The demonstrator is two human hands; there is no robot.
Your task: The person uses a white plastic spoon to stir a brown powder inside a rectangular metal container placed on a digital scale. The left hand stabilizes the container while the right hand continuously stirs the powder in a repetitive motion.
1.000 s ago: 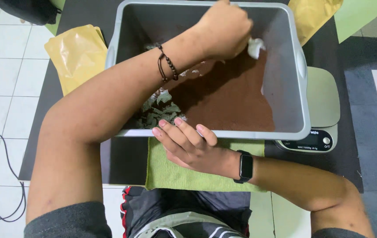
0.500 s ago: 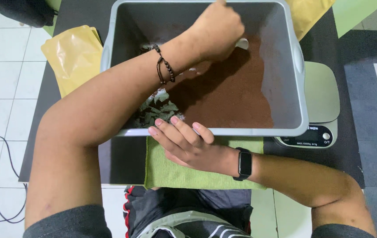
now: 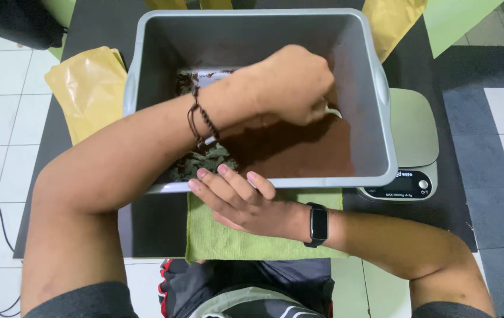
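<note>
Two hands: left hand (image 3: 290,82) fisted on one white scoop (image 3: 333,112), right hand (image 3: 237,197) spread on one grey tub (image 3: 381,88)

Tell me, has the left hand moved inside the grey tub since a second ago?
Yes. The left hand drew back from the grey tub's far wall toward its middle.

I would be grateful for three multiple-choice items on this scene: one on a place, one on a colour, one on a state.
1. Where does the right hand rest?
A. on the near rim of the grey tub
B. on the kitchen scale
C. on a yellow pouch

2. What colour is the cloth under that hand?
A. red
B. green
C. white

3. How is the left hand?
A. flat and open
B. out of the tub
C. closed in a fist over the brown powder

Answers: 1 A, its fingers lie on the rim; 2 B, the cloth is plainly green; 3 C, the fingers are curled shut inside the tub.
</note>
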